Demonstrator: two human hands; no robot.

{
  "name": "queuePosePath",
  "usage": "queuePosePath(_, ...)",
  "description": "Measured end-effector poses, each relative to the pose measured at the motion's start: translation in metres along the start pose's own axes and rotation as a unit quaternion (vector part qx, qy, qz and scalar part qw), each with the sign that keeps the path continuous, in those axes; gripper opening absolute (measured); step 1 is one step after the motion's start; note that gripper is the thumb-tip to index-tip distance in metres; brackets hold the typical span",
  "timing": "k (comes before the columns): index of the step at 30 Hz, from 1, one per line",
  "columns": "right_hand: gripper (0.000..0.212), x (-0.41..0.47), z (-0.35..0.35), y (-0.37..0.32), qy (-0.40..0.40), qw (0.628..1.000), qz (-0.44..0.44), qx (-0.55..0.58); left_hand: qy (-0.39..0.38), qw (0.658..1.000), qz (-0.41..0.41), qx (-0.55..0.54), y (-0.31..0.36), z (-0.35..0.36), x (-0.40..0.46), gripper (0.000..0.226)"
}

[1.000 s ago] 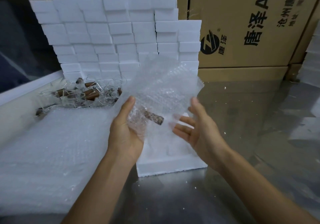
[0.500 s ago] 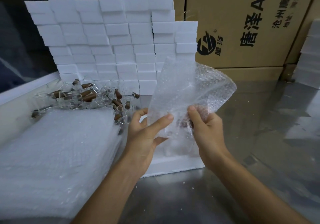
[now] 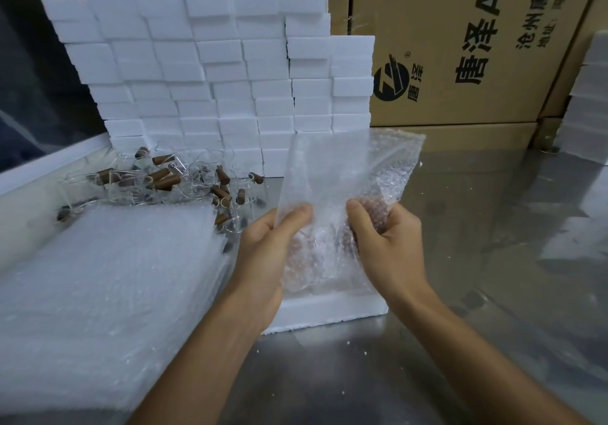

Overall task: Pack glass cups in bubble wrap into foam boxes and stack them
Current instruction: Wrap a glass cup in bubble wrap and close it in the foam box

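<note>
View: single head-worn wide-angle camera | Facing: forward and down over a metal table (image 3: 427, 359) | Range: close; left hand (image 3: 263, 253) and right hand (image 3: 388, 247) sit mid-frame, forearms entering from the bottom edge | Far limit: stacked foam boxes (image 3: 210, 72) and cardboard cartons (image 3: 477, 46) | Shared coverage: none, one view only.

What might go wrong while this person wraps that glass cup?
Both hands, left and right, grip the bubble wrap loosely bunched over the foam box; the cup inside could slip out. The left forearm passes near the loose glass cups, so a nudge might knock them together.
</note>
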State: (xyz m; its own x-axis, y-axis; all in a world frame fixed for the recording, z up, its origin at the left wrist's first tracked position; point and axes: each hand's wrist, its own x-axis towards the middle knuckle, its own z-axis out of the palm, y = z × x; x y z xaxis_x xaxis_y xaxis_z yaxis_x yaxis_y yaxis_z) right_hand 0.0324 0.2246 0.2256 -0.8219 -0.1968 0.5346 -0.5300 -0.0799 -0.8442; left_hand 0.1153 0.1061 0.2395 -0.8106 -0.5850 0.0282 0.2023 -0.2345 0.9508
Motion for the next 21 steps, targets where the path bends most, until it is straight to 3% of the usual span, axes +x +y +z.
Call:
queuePosePath(8,0.034,-0.001,-0.001,-0.002,-0.022,0.998,0.040,0.054,0.046,0.999,0.013,0.008,-0.002,-0.001,0.003,0.028)
queuePosePath(11,0.014,-0.002,-0.002,-0.003,0.001,0.999,0.033,0.043,0.074,0.997,0.015,0.007,-0.002,-0.003,0.004,0.030)
queuePosePath(12,0.013,-0.002,-0.002,-0.003,0.026,0.999,0.015,0.016,0.085,0.996,0.016,0.006,-0.001,-0.004,0.004,0.030)
queuePosePath(14,0.031,-0.002,-0.005,-0.004,0.072,0.992,-0.083,-0.056,0.098,0.995,0.020,0.005,0.001,-0.005,0.005,0.031)
queuePosePath(17,0.045,-0.001,-0.007,0.002,0.017,0.942,-0.288,-0.170,0.088,0.996,0.029,0.009,0.001,-0.006,0.006,0.035)
queuePosePath(21,0.049,-0.005,-0.004,0.008,-0.063,0.941,-0.265,-0.201,0.061,0.998,0.030,0.014,0.002,-0.006,0.006,0.034)
